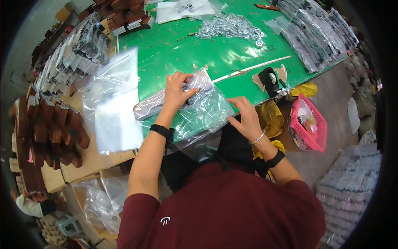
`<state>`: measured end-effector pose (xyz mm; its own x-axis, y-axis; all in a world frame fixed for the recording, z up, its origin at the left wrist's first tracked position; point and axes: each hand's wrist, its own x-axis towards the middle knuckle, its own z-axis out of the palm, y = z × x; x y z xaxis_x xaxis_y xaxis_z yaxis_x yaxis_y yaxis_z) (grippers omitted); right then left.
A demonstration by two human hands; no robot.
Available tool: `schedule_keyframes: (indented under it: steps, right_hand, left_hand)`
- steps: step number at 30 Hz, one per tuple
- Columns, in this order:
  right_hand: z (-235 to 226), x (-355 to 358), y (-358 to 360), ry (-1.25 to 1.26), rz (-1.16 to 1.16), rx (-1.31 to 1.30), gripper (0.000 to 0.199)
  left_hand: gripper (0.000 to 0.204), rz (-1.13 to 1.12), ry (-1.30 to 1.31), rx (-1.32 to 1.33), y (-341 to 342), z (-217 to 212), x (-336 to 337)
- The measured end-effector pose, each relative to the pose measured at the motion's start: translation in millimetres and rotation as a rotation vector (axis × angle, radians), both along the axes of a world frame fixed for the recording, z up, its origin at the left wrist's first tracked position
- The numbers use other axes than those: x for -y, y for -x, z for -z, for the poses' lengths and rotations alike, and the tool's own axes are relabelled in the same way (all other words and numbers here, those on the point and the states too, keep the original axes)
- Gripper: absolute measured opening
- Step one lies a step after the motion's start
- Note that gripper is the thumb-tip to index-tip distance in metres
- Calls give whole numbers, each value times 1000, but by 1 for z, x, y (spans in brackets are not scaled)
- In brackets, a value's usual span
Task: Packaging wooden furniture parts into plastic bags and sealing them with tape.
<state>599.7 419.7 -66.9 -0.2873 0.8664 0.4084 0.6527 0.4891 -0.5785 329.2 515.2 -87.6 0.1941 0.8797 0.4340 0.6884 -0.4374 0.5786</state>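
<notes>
A long greyish piece in a clear plastic bag [209, 108] lies slantwise at the near edge of the green table. A small dark round part shows through the film beneath my left hand [177, 92]. That hand is curled over the bagged piece, fingers on its far side and thumb on its near side. My right hand [245, 119] is at the bag's right edge, index finger and thumb apart and touching or close to the film. The loose half of the bag spreads toward me over the table edge.
Flat clear bags [116, 108] lie to the left. Metal rings [232, 28] are heaped on the far side of the green table [166, 54]. Wrapped pieces [317, 35] stand far right, brown wooden pieces [52, 128] left. A black tape dispenser [270, 82] and pink basket [309, 124] are right.
</notes>
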Motion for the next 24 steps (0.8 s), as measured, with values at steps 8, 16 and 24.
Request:
schedule_keyframes:
  steps: [8, 16, 24]
  right_hand:
    - [30, 13, 8, 257, 141, -220, 48]
    - [50, 5, 23, 95, 288, -269, 36]
    - [63, 13, -3, 172, 281, -516, 17]
  left_hand:
    - [47, 24, 6, -9, 0, 1, -4]
    - [46, 15, -62, 27, -3, -3, 0]
    - [46, 6, -34, 60, -2, 5, -3]
